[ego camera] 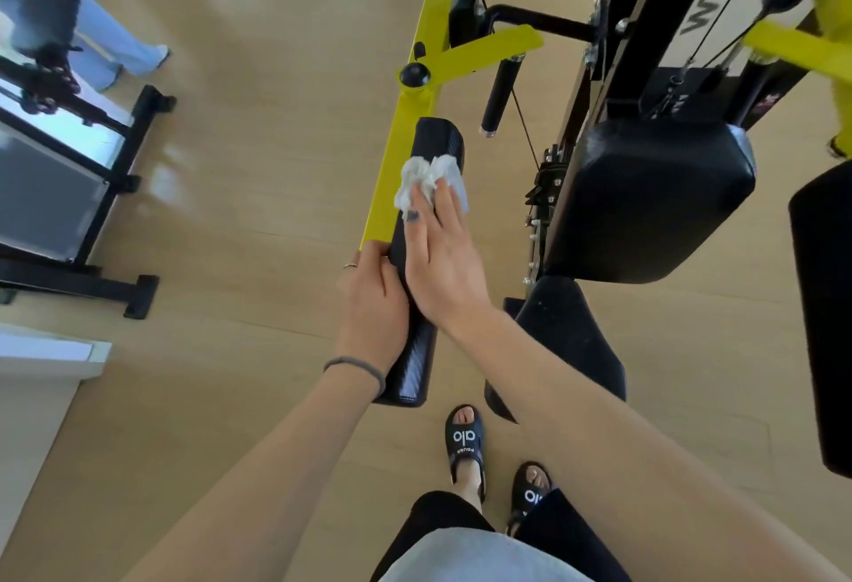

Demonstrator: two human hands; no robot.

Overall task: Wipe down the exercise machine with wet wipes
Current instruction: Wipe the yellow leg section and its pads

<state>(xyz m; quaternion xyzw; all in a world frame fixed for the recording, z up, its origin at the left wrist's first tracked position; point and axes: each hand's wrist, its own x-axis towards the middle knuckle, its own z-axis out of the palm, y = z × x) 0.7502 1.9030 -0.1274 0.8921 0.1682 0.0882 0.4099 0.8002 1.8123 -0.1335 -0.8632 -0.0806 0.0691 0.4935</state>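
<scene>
Head camera looks straight down at both of my arms and at the exercise machine (461, 42) below me. With my right hand (442, 259) I press a crumpled white wet wipe (422, 178) flat against the top face of the long black arm pad (438, 143). The fingers are straight and lie over the near part of the wipe, and the thumb is beside them; the far part of the wipe sticks out in front of the fingertips, in the far half of the pad. My left hand (371, 305) holds the same pad from its left edge, near the middle of its length, with fingers curled round the side and the thumb on top. On this hand I see a thin ring, and a dark hair band (355, 367) sits on the wrist. The two hands are just beside each other and almost touch.

The pad is fixed along a yellow bar (392, 166) of the frame, which continues away from me. To the right of it are the black seat (567, 332) and a big black back cushion (654, 199), with cables and a black handle (500, 93) above them. My feet in black slides (465, 443) stand on the pale wooden floor (258, 212) under the pad. At the far left stands another black frame (115, 194), and the trouser legs of another person (115, 42) are beyond it.
</scene>
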